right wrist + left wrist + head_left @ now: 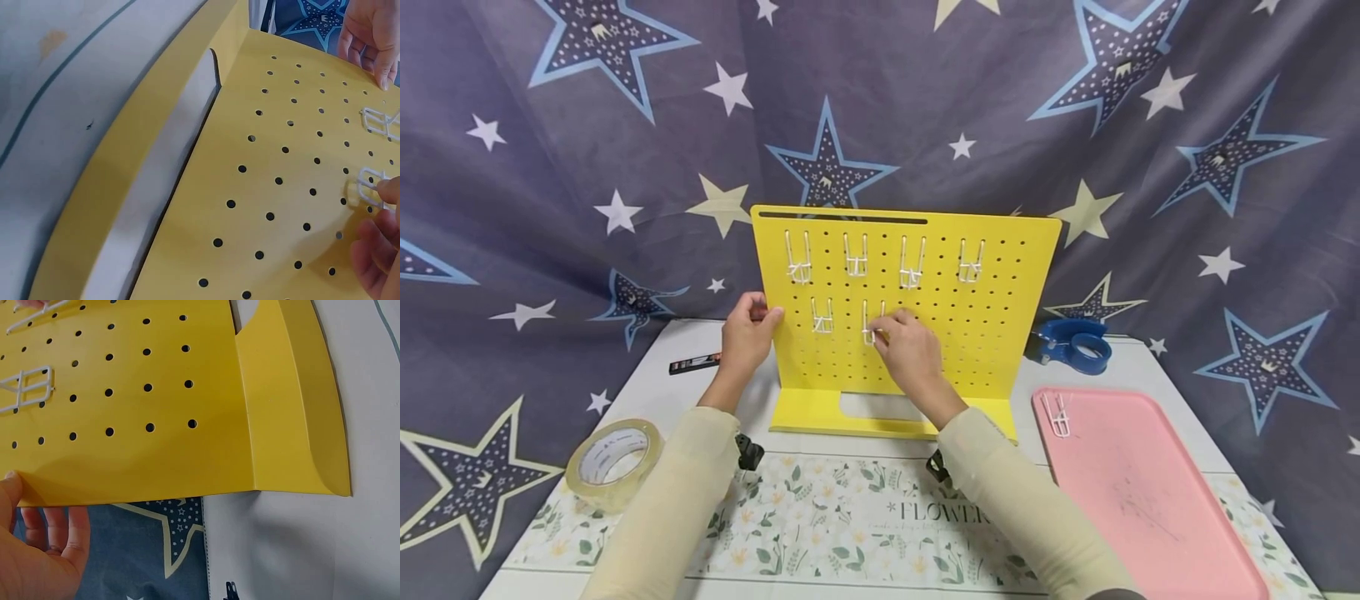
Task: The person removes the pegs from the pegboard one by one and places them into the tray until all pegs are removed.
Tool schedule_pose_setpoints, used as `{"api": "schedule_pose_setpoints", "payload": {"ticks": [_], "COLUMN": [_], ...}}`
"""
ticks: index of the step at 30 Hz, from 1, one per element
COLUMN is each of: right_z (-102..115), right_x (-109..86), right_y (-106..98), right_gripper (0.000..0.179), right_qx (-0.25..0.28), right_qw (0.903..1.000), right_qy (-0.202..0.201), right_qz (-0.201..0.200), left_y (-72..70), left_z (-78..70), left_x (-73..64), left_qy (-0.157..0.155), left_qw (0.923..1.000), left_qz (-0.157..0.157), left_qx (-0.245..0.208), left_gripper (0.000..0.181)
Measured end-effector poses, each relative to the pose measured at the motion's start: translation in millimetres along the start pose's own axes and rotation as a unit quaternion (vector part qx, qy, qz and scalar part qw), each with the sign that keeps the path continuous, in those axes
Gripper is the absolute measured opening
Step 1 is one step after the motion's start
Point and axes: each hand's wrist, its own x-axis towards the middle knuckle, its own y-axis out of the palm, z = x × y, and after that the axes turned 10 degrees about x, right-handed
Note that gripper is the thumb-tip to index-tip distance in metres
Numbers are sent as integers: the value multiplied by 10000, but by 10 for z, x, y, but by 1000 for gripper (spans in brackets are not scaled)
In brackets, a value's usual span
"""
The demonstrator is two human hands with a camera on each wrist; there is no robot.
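Observation:
A yellow pegboard [1035, 250] stands upright on the table, with a flat foot [808, 408] at its base. My left hand [748, 337] holds the board's left edge, its thumb on the front face and the other fingers behind, as the left wrist view shows. With thumb and fingers, my right hand [913, 352] pinches a white wire hook [360, 187] against the board's face in the second row. To the left of it hangs another wire hook [823, 323]. Several more, such as a wire hook [911, 277], hang in the top row.
A pink tray [1138, 492] lies at the right with one wire hook [1060, 422] at its far left corner. Behind it sits a blue tape dispenser [1078, 346]. At the left are a clear tape roll [583, 467] and a small black item [695, 363]. A starry curtain [925, 50] hangs behind.

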Motion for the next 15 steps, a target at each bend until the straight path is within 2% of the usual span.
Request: {"api": "schedule_pose_setpoints", "payload": {"ticks": [8,15], "right_z": [16,13], "right_x": [-5,-10], "right_y": [-10,-18], "right_gripper": [8,7], "right_qx": [-99,-94], "right_qw": [9999,9998], "right_qy": [-10,-116], "right_qz": [19,-120], "left_y": [-11,-11], "left_z": [-3,9], "left_x": [-2,4], "left_qy": [-2,-17], "left_qw": [10000,10000], "left_qz": [-3,36], "left_qx": [-16,24], "left_gripper": [25,26]}}
